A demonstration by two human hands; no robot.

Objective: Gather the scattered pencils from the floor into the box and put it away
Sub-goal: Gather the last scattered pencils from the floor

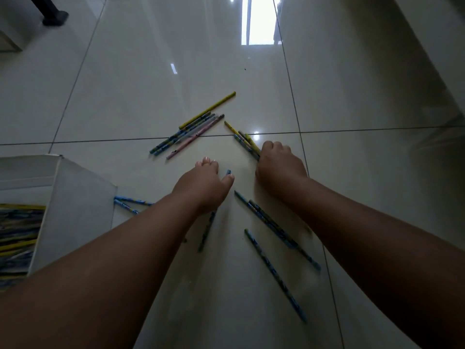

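Our right hand [278, 163] is clenched round a bundle of yellow and blue wooden pencils [247, 144]. Their free ends fan away from the fist, pointing forward and to the left over the glossy pale tiled floor [151, 84].

Our left hand [205, 183] lies over a single blue patterned pencil [206, 230]. Its fingers are bent down toward the tile and the thumb sits right beside the pencil's far end. We cannot tell whether the hand already grips the pencil or only covers it. The pencil's long axis runs from near-left to far-right, passing under the palm and wrist, so the left hand is plainly the nearer one for it.

The open white cardboard box [78, 197] sits at the lower left, on the outer side of our left forearm, with yellow and blue pencils already lying inside. We judge that whatever we lift has to travel leftward and back toward us, and the right hand's bundle would have to cross over the left arm to get there.

More pencils are still scattered on the floor:
- a cluster of yellow, blue and pink pencils [187, 134] ahead, between the two hands and beyond them
- two blue pencils [128, 201] touching or just beside the box
- several long blue pencils [274, 230] beside our right forearm
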